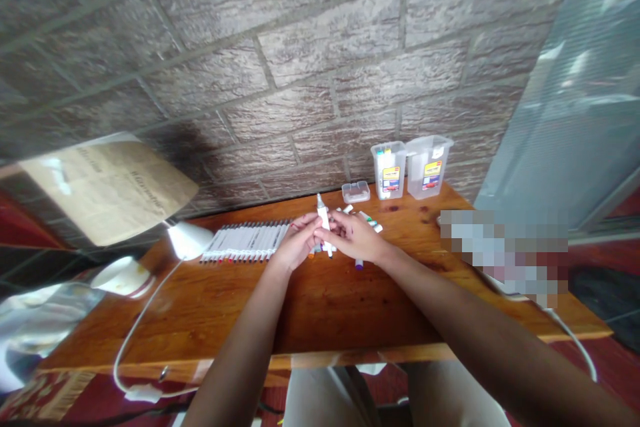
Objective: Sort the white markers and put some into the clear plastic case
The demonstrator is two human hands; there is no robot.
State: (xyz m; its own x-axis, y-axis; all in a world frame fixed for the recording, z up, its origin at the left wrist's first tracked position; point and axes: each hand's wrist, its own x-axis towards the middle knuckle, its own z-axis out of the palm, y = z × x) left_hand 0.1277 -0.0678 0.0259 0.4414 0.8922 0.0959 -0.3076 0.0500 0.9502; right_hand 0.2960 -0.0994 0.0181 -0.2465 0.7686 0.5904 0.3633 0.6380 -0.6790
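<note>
Over the middle of the wooden desk, my left hand [297,243] and my right hand [359,237] meet around a white marker [324,217]. Its grey end points up and away from me, and the fingers of both hands are closed on its body. Left of my hands, several white markers [245,242] lie side by side in a neat row. Loose markers [373,223] with coloured ends are scattered behind and beneath my right hand, which hides some of them. One purple-ended marker [359,264] pokes out below that hand.
At the back right stand two clear plastic containers, one holding markers [387,173] and another [429,170], with a clear lid [355,192] nearby. A lamp base [189,241], its cable [143,313] and a white cup [123,277] occupy the left. A blurred-out object [500,257] sits at right.
</note>
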